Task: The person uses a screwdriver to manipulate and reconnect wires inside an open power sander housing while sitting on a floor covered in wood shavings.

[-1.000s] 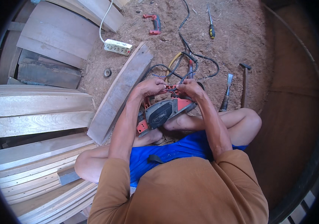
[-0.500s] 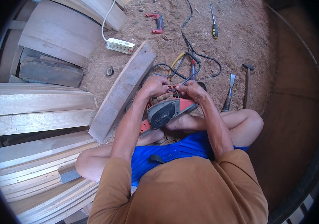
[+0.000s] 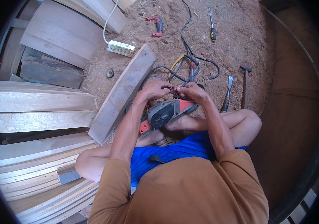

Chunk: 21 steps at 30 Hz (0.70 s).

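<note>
A red and black electric hand planer (image 3: 162, 116) rests tilted between my crossed legs, its handle opened with wires (image 3: 174, 93) showing inside. My left hand (image 3: 154, 90) pinches at the left side of the open handle. Closing on the opposite side, my right hand (image 3: 193, 92) has thumb and fingers at the same wired part, close to the left fingertips. My fingers partly cover what they grip. A loose red and black handle cover (image 3: 160, 27) lies on the sawdust farther off. Just beyond my hands are a black cable (image 3: 218, 71) and a red-tipped screwdriver (image 3: 192, 72).
A wooden plank (image 3: 124, 93) lies slantwise at my left, beside stacked boards (image 3: 42, 121). A white power strip (image 3: 121, 48) and a tape roll (image 3: 110, 73) are beyond. To the right lie a chisel (image 3: 227, 95), a hammer (image 3: 245, 86) and a yellow-black screwdriver (image 3: 213, 33).
Both hands stay at the planer's open handle, with only slight finger shifts. The view has moved a little; the tools lie as before.
</note>
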Each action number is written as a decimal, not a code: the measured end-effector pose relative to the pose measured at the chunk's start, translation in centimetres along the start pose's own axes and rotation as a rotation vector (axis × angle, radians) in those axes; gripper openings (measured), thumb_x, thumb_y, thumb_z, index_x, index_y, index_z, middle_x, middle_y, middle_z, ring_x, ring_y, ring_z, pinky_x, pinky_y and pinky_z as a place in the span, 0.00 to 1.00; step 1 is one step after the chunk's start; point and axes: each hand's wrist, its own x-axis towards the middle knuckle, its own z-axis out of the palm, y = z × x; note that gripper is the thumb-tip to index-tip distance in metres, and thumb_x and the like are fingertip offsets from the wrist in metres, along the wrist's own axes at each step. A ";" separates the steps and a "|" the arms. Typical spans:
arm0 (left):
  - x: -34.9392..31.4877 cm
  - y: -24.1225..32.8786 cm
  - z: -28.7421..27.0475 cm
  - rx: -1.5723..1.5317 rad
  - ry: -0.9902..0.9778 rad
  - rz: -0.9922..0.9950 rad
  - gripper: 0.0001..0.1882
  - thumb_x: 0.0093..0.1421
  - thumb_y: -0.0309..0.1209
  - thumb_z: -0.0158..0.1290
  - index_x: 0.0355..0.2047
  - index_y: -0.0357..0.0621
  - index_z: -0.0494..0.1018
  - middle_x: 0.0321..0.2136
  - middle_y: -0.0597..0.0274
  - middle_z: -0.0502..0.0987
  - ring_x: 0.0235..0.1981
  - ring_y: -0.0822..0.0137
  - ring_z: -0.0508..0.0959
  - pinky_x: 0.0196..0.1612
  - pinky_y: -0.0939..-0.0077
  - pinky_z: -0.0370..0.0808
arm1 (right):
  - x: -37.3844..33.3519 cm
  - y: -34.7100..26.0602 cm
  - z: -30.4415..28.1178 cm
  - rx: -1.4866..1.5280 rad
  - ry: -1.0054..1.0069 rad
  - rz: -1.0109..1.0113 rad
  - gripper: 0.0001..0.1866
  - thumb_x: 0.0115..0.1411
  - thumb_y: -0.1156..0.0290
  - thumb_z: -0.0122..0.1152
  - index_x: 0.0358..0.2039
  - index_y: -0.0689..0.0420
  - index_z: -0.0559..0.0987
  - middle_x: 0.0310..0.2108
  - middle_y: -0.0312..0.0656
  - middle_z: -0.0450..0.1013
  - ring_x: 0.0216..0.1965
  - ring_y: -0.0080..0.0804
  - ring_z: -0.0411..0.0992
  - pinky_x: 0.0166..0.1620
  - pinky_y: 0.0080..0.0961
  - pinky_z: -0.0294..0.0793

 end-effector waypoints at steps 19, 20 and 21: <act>2.1 1.9 0.4 0.161 -0.026 -0.245 0.25 0.55 0.49 0.60 0.46 0.44 0.82 0.46 0.44 0.82 0.50 0.48 0.81 0.52 0.56 0.77 | 0.3 -2.7 3.2 -0.553 0.310 0.120 0.12 0.51 0.63 0.67 0.24 0.61 0.85 0.19 0.33 0.75 0.20 0.24 0.70 0.25 0.29 0.67; 2.0 1.6 0.3 0.168 -0.033 -0.228 0.26 0.55 0.49 0.60 0.46 0.43 0.82 0.47 0.44 0.82 0.50 0.47 0.81 0.53 0.56 0.76 | 0.0 -3.1 3.3 -0.562 0.266 0.117 0.12 0.53 0.63 0.67 0.26 0.61 0.85 0.20 0.34 0.75 0.21 0.24 0.71 0.26 0.29 0.69; 1.9 1.4 0.4 0.167 -0.032 -0.229 0.26 0.55 0.49 0.60 0.46 0.43 0.82 0.47 0.44 0.82 0.50 0.47 0.81 0.53 0.56 0.76 | -0.2 -3.4 3.5 -0.570 0.223 0.113 0.13 0.54 0.62 0.68 0.27 0.61 0.85 0.21 0.34 0.75 0.22 0.24 0.72 0.27 0.30 0.70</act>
